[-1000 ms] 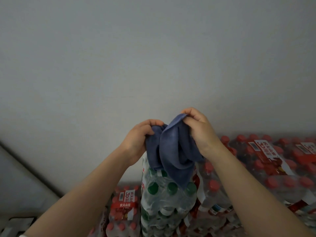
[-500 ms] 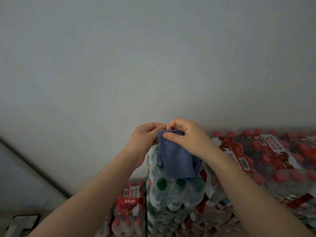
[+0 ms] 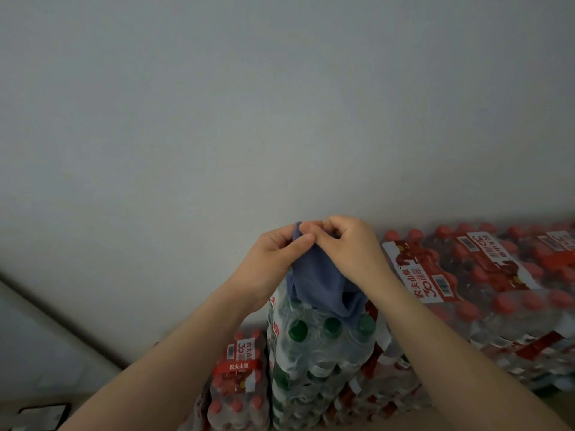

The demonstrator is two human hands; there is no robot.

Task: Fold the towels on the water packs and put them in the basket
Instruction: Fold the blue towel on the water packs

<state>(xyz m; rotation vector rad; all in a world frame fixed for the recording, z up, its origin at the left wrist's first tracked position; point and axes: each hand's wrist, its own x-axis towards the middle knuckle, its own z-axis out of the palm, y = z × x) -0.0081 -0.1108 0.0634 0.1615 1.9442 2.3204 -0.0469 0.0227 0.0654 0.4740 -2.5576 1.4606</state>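
Both hands — left hand (image 3: 273,253), right hand (image 3: 348,247) — now meet, pinching the blue towel (image 3: 317,284) corners together; fold halved above the green-capped water pack (image 3: 323,340).

Bare grey wall (image 3: 280,104) and a dim corner, lower left.

Fills most of the view, matt and evenly lit, no marks to make out. Cut at the lower left by a dark diagonal strip (image 3: 62,321), with a paler grey panel (image 3: 34,362) below it. Further down, at the bottom edge, a flat dark object (image 3: 42,415) with a light rim, lying on a tan floor (image 3: 12,401); too blurred to identify.
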